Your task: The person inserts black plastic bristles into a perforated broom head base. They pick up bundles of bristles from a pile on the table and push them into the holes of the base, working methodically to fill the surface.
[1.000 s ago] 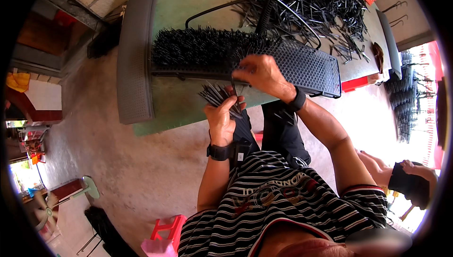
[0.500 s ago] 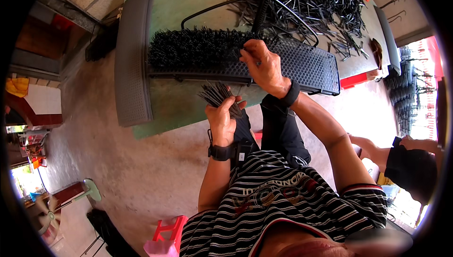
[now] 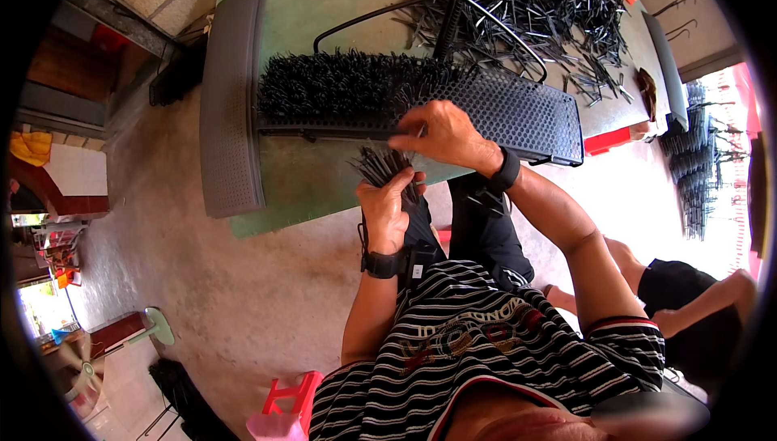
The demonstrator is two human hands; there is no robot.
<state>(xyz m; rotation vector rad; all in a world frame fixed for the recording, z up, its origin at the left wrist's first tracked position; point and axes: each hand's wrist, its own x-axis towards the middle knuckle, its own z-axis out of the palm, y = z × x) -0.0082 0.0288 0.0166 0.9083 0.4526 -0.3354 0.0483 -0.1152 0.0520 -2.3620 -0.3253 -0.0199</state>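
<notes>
My left hand [image 3: 384,213] is closed around a bundle of thin dark strips [image 3: 379,166] that fan out past the thumb, just below the table's near edge. Above that bundle, my right hand [image 3: 450,135] has its fingers curled toward the thumb, and the slightly blurred fingertips hide whatever they pinch. Beyond both hands lies a long black perforated panel [image 3: 518,109]. Dense black bristle-like strips [image 3: 332,85] stand up from its left and middle part, while rows of open holes show on its right part.
A black rod frame [image 3: 380,10] rises behind the panel. Loose black strips [image 3: 526,4] are heaped on the green table [image 3: 299,174]. A grey perforated panel [image 3: 232,101] lies along its left end. A red stool [image 3: 291,400] stands lower left; another person [image 3: 688,295] is at the right.
My right hand has come down and left from the panel's bristle edge to above the bundle. My left hand stays nearly in place. The person at the right has shifted.
</notes>
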